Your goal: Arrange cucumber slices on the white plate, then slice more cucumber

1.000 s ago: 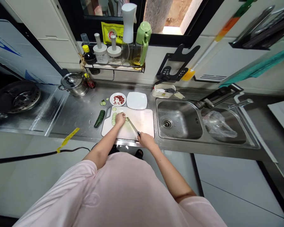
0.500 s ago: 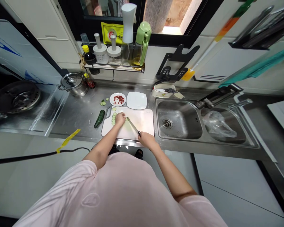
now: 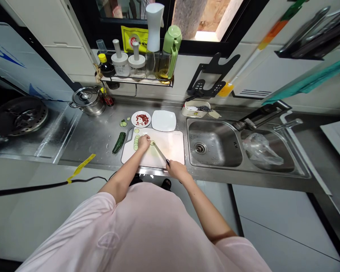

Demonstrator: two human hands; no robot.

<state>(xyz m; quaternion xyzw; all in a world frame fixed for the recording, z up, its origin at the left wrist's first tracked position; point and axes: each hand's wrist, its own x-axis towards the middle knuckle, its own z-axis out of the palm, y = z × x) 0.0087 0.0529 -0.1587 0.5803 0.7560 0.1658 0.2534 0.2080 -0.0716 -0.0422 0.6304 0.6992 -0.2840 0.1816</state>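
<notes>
My right hand [image 3: 176, 169] is wrapped round the dark handle of a knife [image 3: 160, 152], whose blade slants up and left over a white cutting board [image 3: 172, 145]. By the blade's tip lies a pale green cucumber slice [image 3: 152, 143]. My left hand [image 3: 144, 142] rests over the board just left of that slice, fingers drawn together; whatever they grip is hidden. Beside its wrist, several overlapping cucumber slices [image 3: 136, 142] form a row, with a single slice [image 3: 136, 130] above them. A dark green cucumber piece [image 3: 119, 142] lies on the counter left of the board.
Behind the board stand a plate of chopped red pieces [image 3: 135, 123] and a white plate [image 3: 163, 120]. Cucumber scraps [image 3: 122, 123] lie nearby. To the right is a steel sink [image 3: 215, 160]; a lidded pot [image 3: 88, 101] stands at the left. A bottle shelf [image 3: 155, 82] hangs above.
The knife and my right hand have shifted slightly right, and the slice near the blade's tip shows more clearly. My left hand has hardly moved.
</notes>
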